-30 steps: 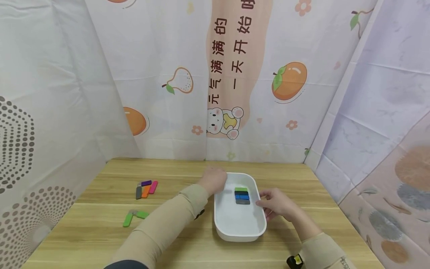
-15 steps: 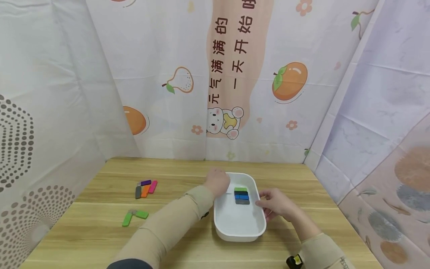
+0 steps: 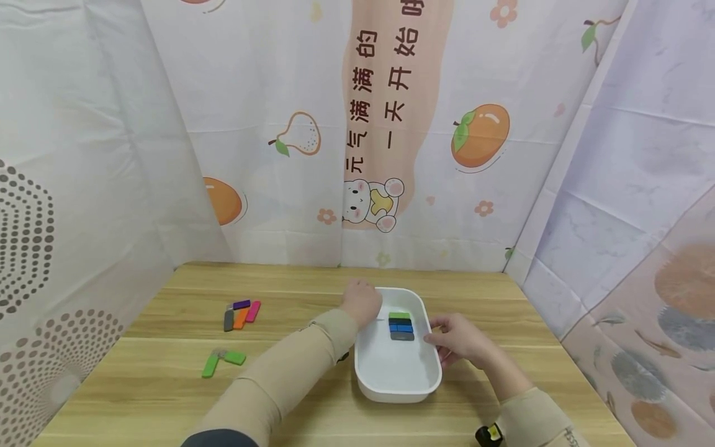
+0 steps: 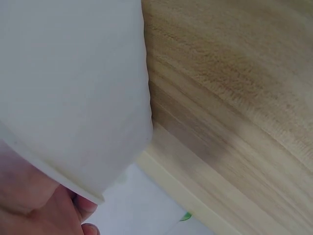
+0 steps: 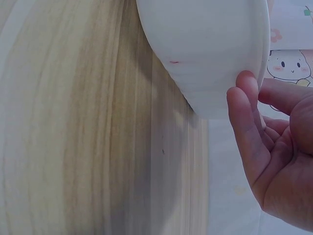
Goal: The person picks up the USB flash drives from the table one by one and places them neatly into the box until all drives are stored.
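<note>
A white plastic bin (image 3: 398, 366) stands on the table. Inside it, a green, a black, a blue and a grey USB stick (image 3: 402, 335) lie in a row. My left hand (image 3: 362, 303) reaches over the bin's far left rim. Its fingers go behind the wall in the left wrist view, so I cannot tell what they hold. A thin pale streak (image 3: 381, 320) shows on the bin floor just below this hand. My right hand (image 3: 458, 339) pinches the right rim, with fingers (image 5: 244, 117) against the outer wall.
On the wooden table (image 3: 290, 385) to the left lie a purple stick (image 3: 241, 305), a grey one (image 3: 228, 320), an orange one (image 3: 241, 319) and a pink one (image 3: 254, 311). Nearer, two green pieces (image 3: 210, 365) meet at an angle. A printed curtain (image 3: 290, 236) hangs behind the table's back edge.
Over the last second my left hand has shifted slightly right, further across the bin's rim, and the pale streak has appeared beneath it. My right hand has stayed on the rim.
</note>
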The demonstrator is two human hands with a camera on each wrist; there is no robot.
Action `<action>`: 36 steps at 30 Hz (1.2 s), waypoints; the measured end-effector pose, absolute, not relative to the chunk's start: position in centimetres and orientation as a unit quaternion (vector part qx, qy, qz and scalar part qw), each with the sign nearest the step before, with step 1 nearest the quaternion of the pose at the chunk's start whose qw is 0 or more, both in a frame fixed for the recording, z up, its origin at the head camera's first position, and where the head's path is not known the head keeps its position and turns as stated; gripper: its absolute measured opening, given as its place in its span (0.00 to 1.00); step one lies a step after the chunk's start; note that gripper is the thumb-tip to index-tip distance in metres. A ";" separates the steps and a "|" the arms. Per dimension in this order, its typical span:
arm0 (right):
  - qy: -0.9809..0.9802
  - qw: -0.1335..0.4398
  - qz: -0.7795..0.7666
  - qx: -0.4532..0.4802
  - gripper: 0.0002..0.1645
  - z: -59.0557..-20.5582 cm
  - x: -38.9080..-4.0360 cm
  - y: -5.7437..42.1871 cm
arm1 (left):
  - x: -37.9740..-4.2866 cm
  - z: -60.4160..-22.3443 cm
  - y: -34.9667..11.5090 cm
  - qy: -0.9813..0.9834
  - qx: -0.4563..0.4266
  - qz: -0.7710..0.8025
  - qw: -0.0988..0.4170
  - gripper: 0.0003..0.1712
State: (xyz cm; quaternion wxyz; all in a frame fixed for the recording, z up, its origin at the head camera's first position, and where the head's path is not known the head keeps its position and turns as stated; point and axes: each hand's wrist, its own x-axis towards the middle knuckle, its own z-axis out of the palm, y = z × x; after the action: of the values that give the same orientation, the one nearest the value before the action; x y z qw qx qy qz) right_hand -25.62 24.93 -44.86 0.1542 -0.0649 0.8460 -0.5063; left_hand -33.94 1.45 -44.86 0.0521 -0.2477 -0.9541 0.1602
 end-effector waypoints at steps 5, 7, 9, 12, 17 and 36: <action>0.845 0.155 -0.507 -0.067 0.27 -45.0 -25.7 25.0 | -34.3 -45.3 1.7 -0.955 -0.242 0.165 0.055 0.09; 0.846 0.154 -0.506 -0.068 0.27 -45.0 -25.7 25.0 | -34.3 -45.4 1.8 -0.954 -0.240 0.167 0.057 0.09; 0.848 0.153 -0.504 -0.067 0.27 -45.0 -25.7 25.0 | -34.3 -45.3 1.8 -0.955 -0.239 0.167 0.058 0.09; 0.850 0.151 -0.500 -0.065 0.27 -45.0 -25.6 24.9 | -34.3 -45.3 1.9 -0.955 -0.240 0.166 0.057 0.10; 0.850 0.153 -0.500 -0.065 0.26 -45.0 -25.6 24.9 | -34.3 -45.4 2.0 -0.953 -0.239 0.179 0.053 0.10; 0.850 0.152 -0.499 -0.068 0.26 -45.0 -25.6 24.9 | -34.3 -45.6 2.1 -0.946 -0.237 0.210 0.066 0.09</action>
State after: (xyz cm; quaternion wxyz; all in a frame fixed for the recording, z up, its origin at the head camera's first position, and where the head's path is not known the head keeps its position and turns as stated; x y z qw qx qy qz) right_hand -25.58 24.90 -44.98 0.1519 -0.0675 0.8503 -0.4994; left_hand -34.25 2.13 -45.58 0.0664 -0.2369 -0.9463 0.2096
